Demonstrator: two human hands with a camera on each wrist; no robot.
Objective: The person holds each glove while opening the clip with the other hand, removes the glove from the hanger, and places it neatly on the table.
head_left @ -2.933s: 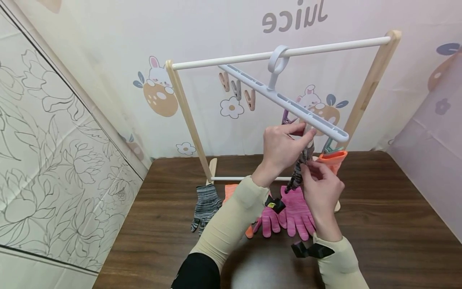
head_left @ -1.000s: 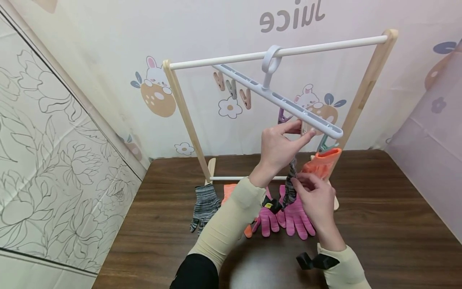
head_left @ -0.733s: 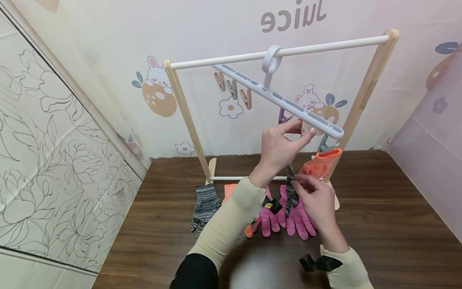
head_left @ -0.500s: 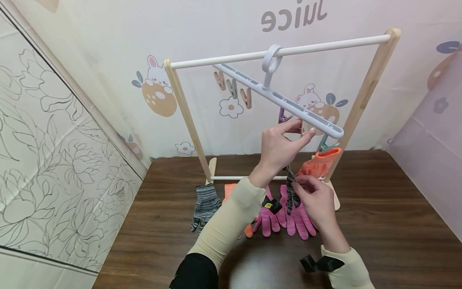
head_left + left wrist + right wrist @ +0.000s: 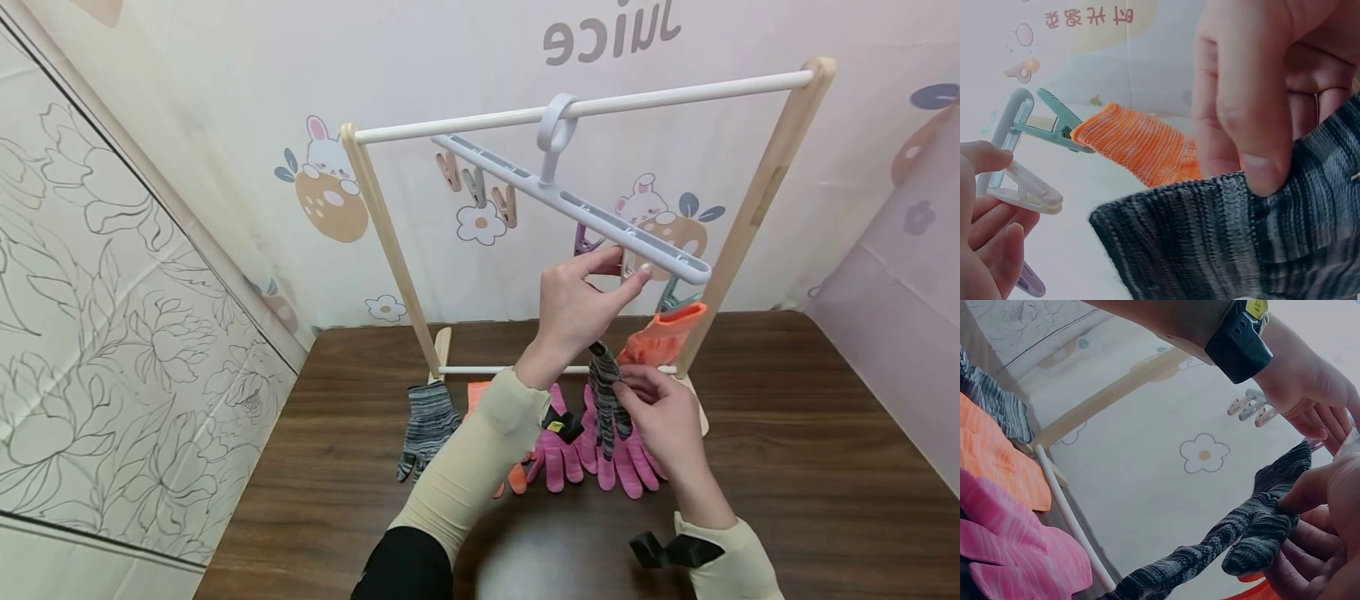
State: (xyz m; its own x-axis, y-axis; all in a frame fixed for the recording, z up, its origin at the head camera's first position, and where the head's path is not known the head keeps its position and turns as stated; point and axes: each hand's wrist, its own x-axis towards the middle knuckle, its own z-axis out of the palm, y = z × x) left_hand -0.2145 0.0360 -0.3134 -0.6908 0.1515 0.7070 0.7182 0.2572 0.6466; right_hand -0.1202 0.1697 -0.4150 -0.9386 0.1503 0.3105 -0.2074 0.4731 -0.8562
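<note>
My left hand [image 5: 573, 304] pinches a white clothes clip [image 5: 1035, 190] that hangs under the light grey clip hanger [image 5: 600, 221]. Below it, my right hand [image 5: 663, 408] pinches a black-and-grey striped glove [image 5: 606, 400] between thumb and fingers. In the left wrist view the glove's cuff [image 5: 1172, 237] points toward the clip, apart from it. The glove's fingers dangle downward in the head view. Beside it an orange glove [image 5: 1141, 140] hangs from a green clip [image 5: 1060, 122] at the hanger's near end.
The hanger hooks on the white rod [image 5: 697, 93] of a wooden rack [image 5: 390, 250]. Several other clips, such as a grey one [image 5: 475, 187], hang from it. On the brown table [image 5: 322, 500] lie a striped glove [image 5: 429, 429], an orange glove [image 5: 517, 479] and pink gloves [image 5: 626, 467].
My right hand has drawn the striped glove down from the white clip, and the glove now hangs lower with its fingers spread more. My left hand has stayed at the clip; the hanger has swung slightly left.
</note>
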